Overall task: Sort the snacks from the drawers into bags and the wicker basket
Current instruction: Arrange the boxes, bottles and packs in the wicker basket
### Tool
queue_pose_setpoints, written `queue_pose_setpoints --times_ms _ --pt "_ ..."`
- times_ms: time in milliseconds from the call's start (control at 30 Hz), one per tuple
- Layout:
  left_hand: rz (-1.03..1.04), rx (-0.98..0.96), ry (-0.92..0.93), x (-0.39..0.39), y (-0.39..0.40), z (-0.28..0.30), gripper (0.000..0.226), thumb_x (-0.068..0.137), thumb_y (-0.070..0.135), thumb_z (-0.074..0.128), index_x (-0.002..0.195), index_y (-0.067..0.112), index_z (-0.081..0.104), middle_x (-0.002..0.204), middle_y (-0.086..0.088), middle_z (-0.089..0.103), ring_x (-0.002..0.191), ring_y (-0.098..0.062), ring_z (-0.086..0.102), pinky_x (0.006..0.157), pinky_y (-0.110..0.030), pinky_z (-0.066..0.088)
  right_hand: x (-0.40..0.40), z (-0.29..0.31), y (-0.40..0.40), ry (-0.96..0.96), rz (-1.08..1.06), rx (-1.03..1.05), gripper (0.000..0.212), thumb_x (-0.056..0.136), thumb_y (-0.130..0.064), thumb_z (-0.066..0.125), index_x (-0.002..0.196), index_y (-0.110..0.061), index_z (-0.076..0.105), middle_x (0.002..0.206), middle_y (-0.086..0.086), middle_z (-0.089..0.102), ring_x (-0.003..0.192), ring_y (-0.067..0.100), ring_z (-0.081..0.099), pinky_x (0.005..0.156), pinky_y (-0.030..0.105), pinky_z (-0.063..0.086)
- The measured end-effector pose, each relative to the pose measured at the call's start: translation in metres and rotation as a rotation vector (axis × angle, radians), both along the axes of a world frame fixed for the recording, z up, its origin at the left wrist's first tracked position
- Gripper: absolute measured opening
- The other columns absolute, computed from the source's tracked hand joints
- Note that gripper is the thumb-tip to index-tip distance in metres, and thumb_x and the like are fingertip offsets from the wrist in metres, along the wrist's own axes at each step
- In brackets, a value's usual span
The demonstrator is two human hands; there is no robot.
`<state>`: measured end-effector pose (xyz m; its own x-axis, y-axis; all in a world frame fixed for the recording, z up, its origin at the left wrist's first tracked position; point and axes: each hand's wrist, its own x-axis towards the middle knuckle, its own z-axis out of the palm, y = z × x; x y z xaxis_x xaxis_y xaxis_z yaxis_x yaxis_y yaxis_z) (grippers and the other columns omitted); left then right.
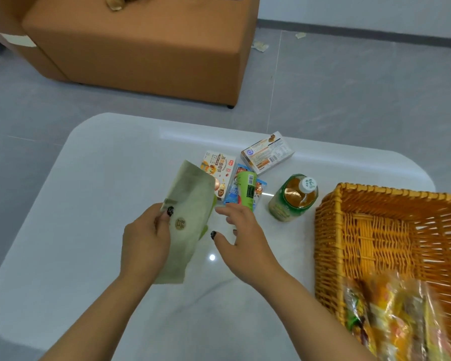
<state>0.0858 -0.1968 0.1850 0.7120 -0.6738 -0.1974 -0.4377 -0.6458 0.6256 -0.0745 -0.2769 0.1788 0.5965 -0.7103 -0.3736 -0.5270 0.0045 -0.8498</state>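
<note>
Two hands over the bench (89,204). Left hand (143,243) pinching a pale green bag (190,204) by its edge, thumb on the front, bag lifted and tilted. Right hand (245,238) just beside the bag, fingers spread, holding nothing. Beyond the bag: a snack box (220,173), a blue packet (232,194), a green tube (246,191), all touching. Farther from the bag, a second box (267,152), a bottle (293,199), then a wicker basket (328,230) with wrapped snacks (391,321) inside.
</note>
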Motion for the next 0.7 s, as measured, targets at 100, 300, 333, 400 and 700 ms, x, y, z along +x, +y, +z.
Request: queue_pose_setpoints --times_ms 100,300,333,400,700 --pt "0.117 -0.089 0.174 -0.034 -0.003 0.027 0.028 0.099 0.017 0.050 0.080 0.032 0.063 0.067 0.002 0.067 0.062 -0.015 0.064 0.060 -0.029 0.053 -0.020 0.014 -0.004 -0.124 0.045 -0.033 0.056 0.087 -0.019 0.066 0.139 -0.030 0.047 0.144 -0.017 0.034 0.134 -0.005 0.030 0.112 0.022 0.031" --pt "0.313 -0.239 0.490 -0.121 -0.024 0.069 0.026 0.097 0.011 0.055 0.084 0.024 0.073 0.073 0.003 0.075 0.066 -0.011 0.071 0.057 -0.023 0.054 -0.088 0.040 -0.010 -0.147 0.221 -0.135 0.070 0.083 -0.029 0.068 0.146 -0.029 0.036 0.153 -0.021 0.020 0.143 -0.008 0.003 0.108 0.001 0.005" --pt "0.353 -0.260 0.550 -0.137 -0.030 0.075 0.027 0.097 0.010 0.056 0.081 0.024 0.074 0.072 0.001 0.075 0.067 -0.014 0.072 0.060 -0.029 0.055 -0.101 0.044 -0.012 -0.133 0.238 -0.145 0.072 0.083 -0.033 0.067 0.147 -0.031 0.033 0.155 -0.022 0.015 0.143 -0.009 -0.003 0.107 0.000 0.002" --pt "0.423 -0.300 0.635 -0.169 -0.043 0.085 0.029 0.096 0.008 0.057 0.078 0.022 0.074 0.072 -0.002 0.075 0.067 -0.018 0.072 0.065 -0.035 0.057 -0.128 0.052 -0.019 -0.112 0.245 -0.172 0.077 0.080 -0.044 0.064 0.148 -0.036 0.029 0.156 -0.026 0.006 0.142 -0.009 -0.010 0.108 0.003 -0.003" --pt "0.521 -0.289 1.060 -0.300 -0.099 0.099 0.020 0.097 0.003 0.053 0.096 0.006 0.072 0.084 -0.008 0.077 0.071 -0.017 0.073 0.065 -0.035 0.060 -0.277 0.067 -0.090 -0.121 0.115 -0.096 0.055 0.076 -0.049 0.058 0.131 -0.043 0.055 0.142 -0.028 0.042 0.138 -0.009 0.026 0.114 0.029 0.030"
